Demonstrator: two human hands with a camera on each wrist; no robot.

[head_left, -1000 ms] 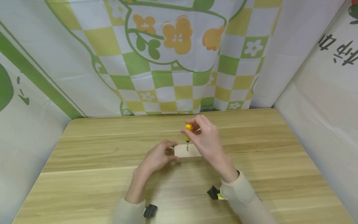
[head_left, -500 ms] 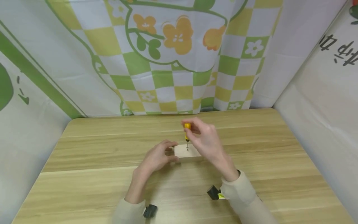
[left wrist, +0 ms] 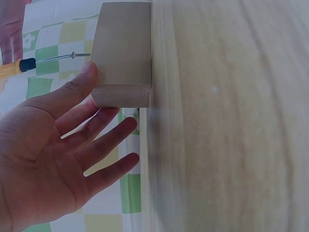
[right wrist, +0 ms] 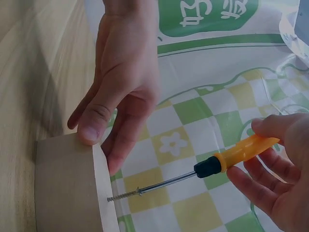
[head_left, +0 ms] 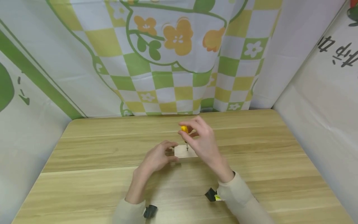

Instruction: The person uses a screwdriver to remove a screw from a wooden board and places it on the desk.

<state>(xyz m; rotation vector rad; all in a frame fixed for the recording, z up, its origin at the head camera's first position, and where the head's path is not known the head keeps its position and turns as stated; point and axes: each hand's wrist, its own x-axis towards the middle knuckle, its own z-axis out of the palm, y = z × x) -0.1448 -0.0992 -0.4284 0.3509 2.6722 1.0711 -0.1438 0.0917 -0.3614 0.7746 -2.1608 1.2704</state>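
A pale wooden block lies on the table, its left end pinched between the thumb and fingers of my left hand. In the left wrist view, that hand's other fingers are spread away from the block. A screw stands in the block's top face, much of its thread exposed. The screwdriver, with a yellow-orange handle and dark collar, meets the screw head with its tip. My right hand grips the handle between thumb and fingers above the block, covering the block's right end in the head view.
The wood-grain table reaches back to a checked, flowered curtain. White printed cloth hangs along the sides. Black wrist gear sits by the left sleeve, and a similar black piece by the right.
My right hand has turned and shifted slightly left, and the screwdriver handle leans further left at its top. The left hand and block have stayed put.
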